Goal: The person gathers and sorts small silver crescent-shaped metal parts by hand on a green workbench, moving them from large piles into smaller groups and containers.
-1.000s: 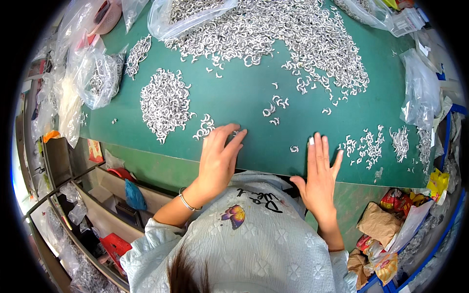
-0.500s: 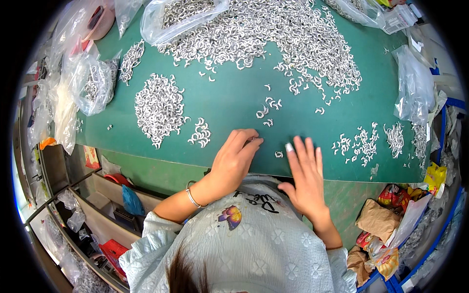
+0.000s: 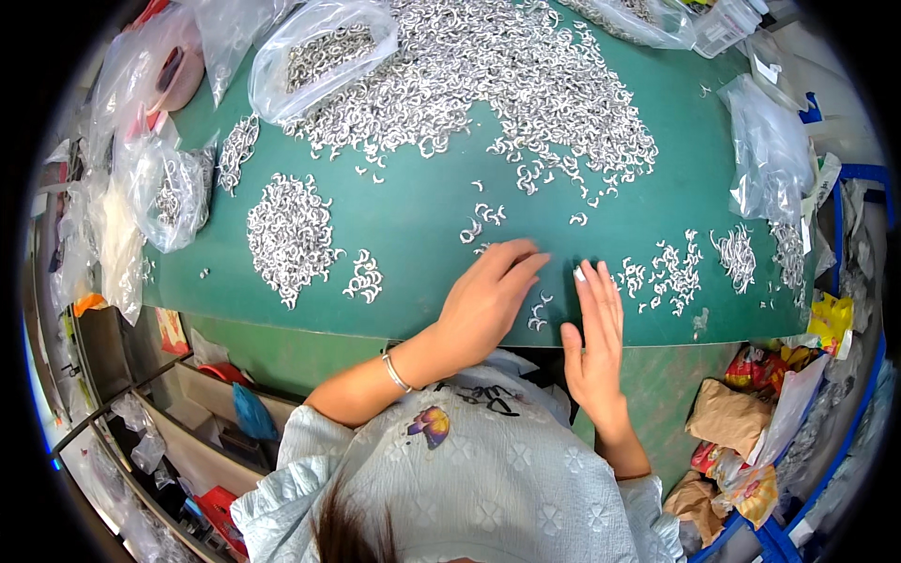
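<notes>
Sorting small silver hooks on a green table [image 3: 413, 225]: a sorted pile [image 3: 289, 235] lies left; the left hand [image 3: 488, 298], fingers loosely spread, and the right hand [image 3: 593, 338], flat and spread, flank a few loose hooks [image 3: 539, 317]. Judged mid-sort; next, those hooks need pinching.

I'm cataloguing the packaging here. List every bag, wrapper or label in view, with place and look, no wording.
Clear bag: top left of mat, holds silver hooks.
Clear bags: left edge, crumpled, some hooks inside.
Clear bag: right edge, crumpled.
Yellow wrapper: right, beside mat.
Brown paper bag: lower right.
Red-yellow wrappers: lower right.
</notes>
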The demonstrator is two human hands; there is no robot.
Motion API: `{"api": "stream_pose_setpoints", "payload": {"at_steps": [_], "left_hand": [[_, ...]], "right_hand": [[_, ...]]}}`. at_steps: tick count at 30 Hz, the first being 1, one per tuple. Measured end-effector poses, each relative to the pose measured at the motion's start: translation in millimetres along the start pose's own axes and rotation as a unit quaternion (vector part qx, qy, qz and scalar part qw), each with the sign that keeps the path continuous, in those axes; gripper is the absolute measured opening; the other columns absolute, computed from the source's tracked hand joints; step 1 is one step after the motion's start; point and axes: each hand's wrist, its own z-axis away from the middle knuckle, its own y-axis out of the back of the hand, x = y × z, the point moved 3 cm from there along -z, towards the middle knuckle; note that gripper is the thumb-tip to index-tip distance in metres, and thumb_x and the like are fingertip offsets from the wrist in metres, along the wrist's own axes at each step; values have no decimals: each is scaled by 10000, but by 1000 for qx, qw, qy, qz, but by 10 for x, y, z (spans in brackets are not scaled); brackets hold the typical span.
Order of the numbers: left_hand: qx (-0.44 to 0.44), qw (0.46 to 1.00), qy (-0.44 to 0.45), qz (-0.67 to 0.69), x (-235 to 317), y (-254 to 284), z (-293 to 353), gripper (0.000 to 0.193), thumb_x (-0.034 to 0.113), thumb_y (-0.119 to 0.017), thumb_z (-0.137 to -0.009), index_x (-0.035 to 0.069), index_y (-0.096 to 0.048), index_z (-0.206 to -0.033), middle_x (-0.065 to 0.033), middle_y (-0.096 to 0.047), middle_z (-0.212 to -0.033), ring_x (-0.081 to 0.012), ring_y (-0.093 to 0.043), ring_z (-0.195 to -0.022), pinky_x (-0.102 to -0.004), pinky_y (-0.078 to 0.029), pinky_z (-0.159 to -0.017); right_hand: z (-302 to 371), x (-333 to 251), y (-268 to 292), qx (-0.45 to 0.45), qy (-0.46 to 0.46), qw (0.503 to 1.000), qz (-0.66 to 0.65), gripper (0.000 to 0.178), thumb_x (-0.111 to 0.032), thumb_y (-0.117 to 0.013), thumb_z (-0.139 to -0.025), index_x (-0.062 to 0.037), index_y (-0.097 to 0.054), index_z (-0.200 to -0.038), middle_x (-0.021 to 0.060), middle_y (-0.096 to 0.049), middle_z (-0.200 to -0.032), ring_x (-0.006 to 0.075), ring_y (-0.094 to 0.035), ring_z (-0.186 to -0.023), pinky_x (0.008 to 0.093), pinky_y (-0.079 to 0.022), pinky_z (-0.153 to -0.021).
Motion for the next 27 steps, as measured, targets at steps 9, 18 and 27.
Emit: {"api": "stream_pose_setpoints", "payload": {"at_steps": [9,18,27], "left_hand": [[-156,972,-162,-71,163,-124,292,354,70,-623,-763,-19,-631,-1106,-170,-581,-1229,-338,-511,-1225,-537,-378,-1046],[-86,994,-60,-44,-79,175,499,341,-62,-701,-719,-34,-653,-1055,-151,-597,-1187,-347,-563,-1133,-438,-501,-919],[-146,977,-117,-100,135,35,354,332,49,-694,-775,34,-659,-1104,-110,-572,-1264,-321,-516,-1204,-520,-400,-1023]], "right_hand": [[-255,-4,-22,10,49,999,-13,475,64,-475,-872,-10,-532,-1337,147,-526,-1401,373,-439,-1352,526,-293,-1116],[-304,-120,-260,-118,108,986,55,540,-190,-691,-846,5,-532,-1324,100,-448,-1467,308,-363,-1401,532,-288,-1127],[-46,120,27,-29,-11,986,165,571,-194,-650,-884,26,-465,-1377,149,-389,-1506,379,-316,-1419,616,-211,-1120]]}}
